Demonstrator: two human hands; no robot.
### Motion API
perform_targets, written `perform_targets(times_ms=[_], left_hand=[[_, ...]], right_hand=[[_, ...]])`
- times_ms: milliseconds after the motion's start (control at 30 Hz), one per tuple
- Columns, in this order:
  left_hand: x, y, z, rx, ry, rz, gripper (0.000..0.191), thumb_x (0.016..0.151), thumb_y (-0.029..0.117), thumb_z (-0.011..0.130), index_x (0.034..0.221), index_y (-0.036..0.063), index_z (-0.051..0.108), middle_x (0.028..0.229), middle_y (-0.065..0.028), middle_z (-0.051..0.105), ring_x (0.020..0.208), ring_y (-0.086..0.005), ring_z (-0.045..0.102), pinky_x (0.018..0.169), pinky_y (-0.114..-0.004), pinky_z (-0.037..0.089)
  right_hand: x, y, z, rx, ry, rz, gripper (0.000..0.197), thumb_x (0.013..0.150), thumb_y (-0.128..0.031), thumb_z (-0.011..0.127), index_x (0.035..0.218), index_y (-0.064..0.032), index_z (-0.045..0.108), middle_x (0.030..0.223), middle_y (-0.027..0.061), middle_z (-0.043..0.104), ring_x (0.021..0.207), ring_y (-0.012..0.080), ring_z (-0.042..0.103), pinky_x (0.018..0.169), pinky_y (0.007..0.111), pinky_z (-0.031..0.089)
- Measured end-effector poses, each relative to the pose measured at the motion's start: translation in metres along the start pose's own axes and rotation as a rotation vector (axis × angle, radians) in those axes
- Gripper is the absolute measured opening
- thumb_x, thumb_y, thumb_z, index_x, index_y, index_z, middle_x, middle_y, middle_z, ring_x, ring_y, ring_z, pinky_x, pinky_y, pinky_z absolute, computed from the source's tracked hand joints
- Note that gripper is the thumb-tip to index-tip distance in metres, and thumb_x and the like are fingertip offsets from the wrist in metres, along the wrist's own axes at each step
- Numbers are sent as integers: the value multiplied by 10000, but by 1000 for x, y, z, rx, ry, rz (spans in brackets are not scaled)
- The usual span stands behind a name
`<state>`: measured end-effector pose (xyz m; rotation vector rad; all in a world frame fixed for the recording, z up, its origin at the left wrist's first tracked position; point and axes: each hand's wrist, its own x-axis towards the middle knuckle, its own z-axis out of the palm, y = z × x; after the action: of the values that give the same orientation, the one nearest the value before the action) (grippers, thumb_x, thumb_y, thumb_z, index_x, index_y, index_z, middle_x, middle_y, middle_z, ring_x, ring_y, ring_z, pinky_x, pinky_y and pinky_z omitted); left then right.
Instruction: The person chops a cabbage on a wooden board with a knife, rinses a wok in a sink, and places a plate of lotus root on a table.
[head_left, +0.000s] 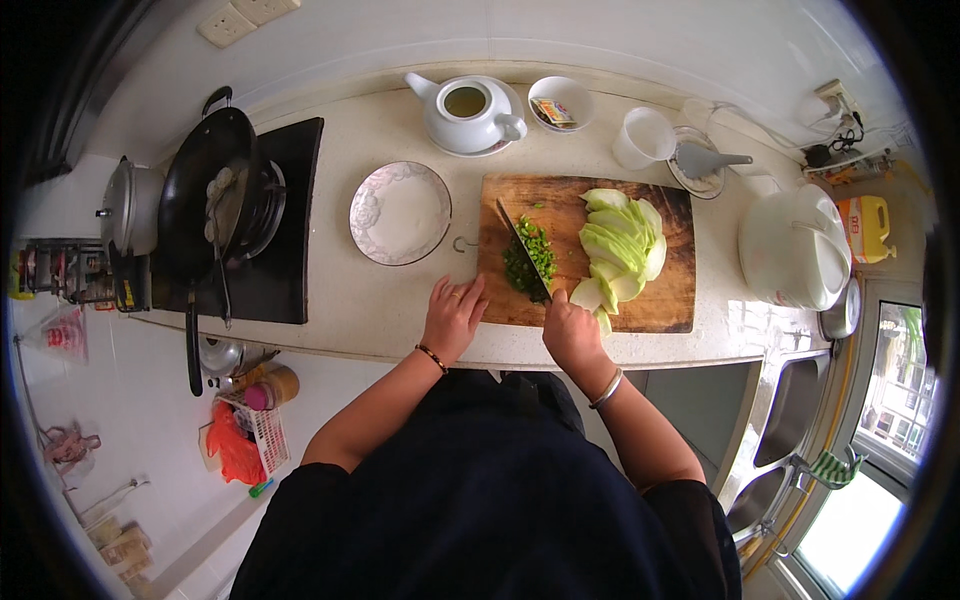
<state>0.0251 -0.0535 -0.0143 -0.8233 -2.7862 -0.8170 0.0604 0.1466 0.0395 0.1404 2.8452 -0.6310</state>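
My right hand (571, 335) grips the handle of a kitchen knife (523, 246), whose blade slants up and left across the wooden cutting board (562, 300). Under and beside the blade lies a heap of chopped green vegetable (536, 244). Pale green slices of a vegetable (621, 244) are fanned out on the board's right half, a few reaching its front edge. My left hand (454, 315) rests on the counter by the board's lower left corner, fingers apart and holding nothing. Above it sits a patterned plate (400, 214).
A black wok (202, 187) with a metal ladle stands on the cooktop (289, 277) at left. Behind the board are a white teapot (465, 112), a bowl (561, 103) with packets and a plastic cup (645, 136). A rice cooker (791, 247) and a sink (787, 409) are at right.
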Motion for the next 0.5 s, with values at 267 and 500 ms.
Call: perform_targets(times_ms=[267, 500], left_hand=[[-5, -3, -1, -14, 20, 5, 426, 798, 122, 613, 1202, 30, 513, 911, -102, 600, 858, -250, 550, 934, -444, 367], [0, 0, -3, -22, 1, 20, 415, 797, 119, 614, 1191, 24, 526, 911, -102, 604, 862, -255, 553, 934, -445, 367]], right_hand=[[15, 7, -37, 80, 132, 81, 209, 881, -217, 484, 839, -13, 490, 631, 243, 580, 594, 415, 582, 526, 488, 473], [24, 8, -13, -192, 79, 36, 117, 853, -108, 429, 865, 3, 466, 638, 172, 610, 604, 323, 624, 529, 428, 496]])
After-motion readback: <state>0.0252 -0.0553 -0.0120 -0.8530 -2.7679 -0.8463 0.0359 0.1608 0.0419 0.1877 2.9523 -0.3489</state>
